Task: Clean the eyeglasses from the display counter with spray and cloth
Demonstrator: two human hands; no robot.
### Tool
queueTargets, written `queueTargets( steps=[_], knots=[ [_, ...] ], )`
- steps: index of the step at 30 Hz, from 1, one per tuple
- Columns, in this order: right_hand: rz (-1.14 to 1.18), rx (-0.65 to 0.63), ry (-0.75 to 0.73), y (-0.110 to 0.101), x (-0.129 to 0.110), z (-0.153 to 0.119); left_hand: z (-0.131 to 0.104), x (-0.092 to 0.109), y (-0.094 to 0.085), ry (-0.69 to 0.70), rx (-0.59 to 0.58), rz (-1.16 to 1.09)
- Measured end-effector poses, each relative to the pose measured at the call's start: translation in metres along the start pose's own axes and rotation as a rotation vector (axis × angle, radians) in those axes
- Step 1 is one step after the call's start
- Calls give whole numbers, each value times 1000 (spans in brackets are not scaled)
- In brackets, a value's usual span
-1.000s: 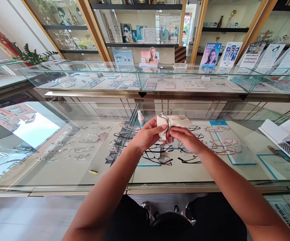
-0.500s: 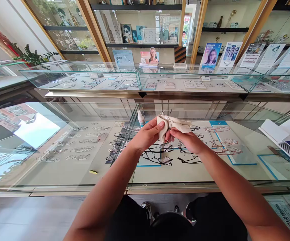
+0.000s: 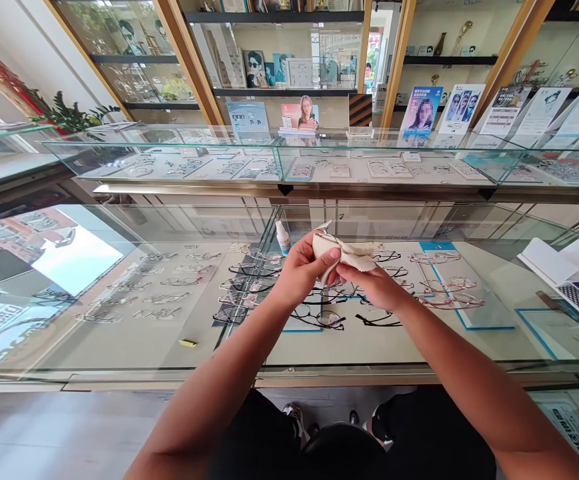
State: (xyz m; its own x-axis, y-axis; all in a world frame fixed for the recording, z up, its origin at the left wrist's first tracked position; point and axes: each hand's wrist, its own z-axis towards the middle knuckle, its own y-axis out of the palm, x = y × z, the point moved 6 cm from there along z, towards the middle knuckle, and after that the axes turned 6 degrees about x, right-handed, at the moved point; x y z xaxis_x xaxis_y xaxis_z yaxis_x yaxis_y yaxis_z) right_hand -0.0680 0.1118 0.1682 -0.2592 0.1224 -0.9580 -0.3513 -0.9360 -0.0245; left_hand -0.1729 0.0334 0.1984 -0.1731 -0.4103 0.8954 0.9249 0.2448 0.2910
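Observation:
A cream cloth [image 3: 352,257] is bunched between my two hands above the glass counter. My left hand [image 3: 305,267] grips its left side, thumb pressed on top. Close against it, my right hand [image 3: 367,280] has its fingers closed at the cloth's lower edge. A thin piece of an eyeglass frame [image 3: 325,225] sticks out above the cloth; the rest of it is covered. A white spray bottle [image 3: 283,239] stands just behind my left hand.
Rows of glasses [image 3: 319,319] lie in the glass counter [image 3: 204,363] below my hands. On the right is an open white case [image 3: 577,273]. A small yellow item [image 3: 188,343] sits front left. Behind runs another display case [image 3: 209,185].
My left hand has moved slightly right, its thumb now further over the cloth. The cloth is folded over more, and covers more of the eyeglass frame.

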Motion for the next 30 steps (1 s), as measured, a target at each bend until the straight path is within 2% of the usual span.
queueTargets(
  steps=[3,6,9,18,23,30],
  knots=[
    [19,11,32,2,4,0,-2,-2,-1,25,59,24],
    [-11,-13,0,6,2,-1,-3,-5,-4,36,122,63],
    [-28,-33,-32,8,-3,0,-3,-7,-6,12,134,82],
    [-66,49,-89,-13,-13,3,2,-1,-7,-71,76,-72],
    [-46,27,-80,-10,-16,3,3,0,0,-84,-28,-69],
    [-48,34,-66,-9,-14,4,2,-7,0,-24,-49,-37]
  ],
)
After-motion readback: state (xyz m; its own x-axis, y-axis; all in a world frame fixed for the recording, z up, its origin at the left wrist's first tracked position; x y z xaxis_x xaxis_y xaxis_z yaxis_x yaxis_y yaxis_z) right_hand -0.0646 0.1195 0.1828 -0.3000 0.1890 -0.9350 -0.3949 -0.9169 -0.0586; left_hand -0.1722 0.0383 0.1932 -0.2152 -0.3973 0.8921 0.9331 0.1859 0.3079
